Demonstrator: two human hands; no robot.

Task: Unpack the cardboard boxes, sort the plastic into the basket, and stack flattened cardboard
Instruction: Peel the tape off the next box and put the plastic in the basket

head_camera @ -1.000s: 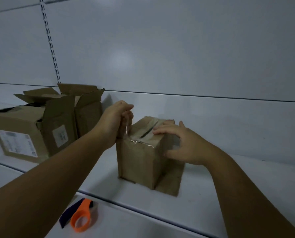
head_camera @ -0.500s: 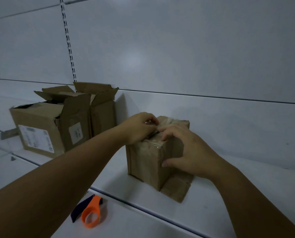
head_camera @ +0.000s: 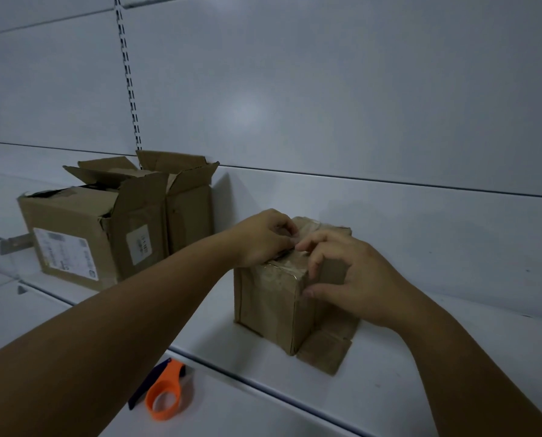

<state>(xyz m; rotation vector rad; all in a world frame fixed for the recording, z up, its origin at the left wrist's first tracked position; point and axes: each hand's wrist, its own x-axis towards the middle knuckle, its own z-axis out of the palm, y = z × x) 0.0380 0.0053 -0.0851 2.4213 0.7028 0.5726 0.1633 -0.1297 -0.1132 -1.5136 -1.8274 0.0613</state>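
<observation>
A small brown cardboard box (head_camera: 269, 304) wrapped in clear tape stands on the white shelf (head_camera: 389, 373). My left hand (head_camera: 263, 238) is curled on the box's top near edge, fingertips pinching at the clear tape (head_camera: 307, 228) there. My right hand (head_camera: 354, 279) grips the box's right top corner, fingers on the top and thumb against the side. One loose flap lies flat on the shelf at the box's foot.
Two larger open cardboard boxes (head_camera: 105, 228) with white labels stand at the back left against the wall panel. An orange ring-shaped cutter (head_camera: 164, 395) with a dark blade lies on the lower shelf in front. A slotted upright runs up the wall.
My left hand has come down from holding a lifted strip of tape to the box top. My right hand moved from lying on the top to gripping the corner. The camera shifted left.
</observation>
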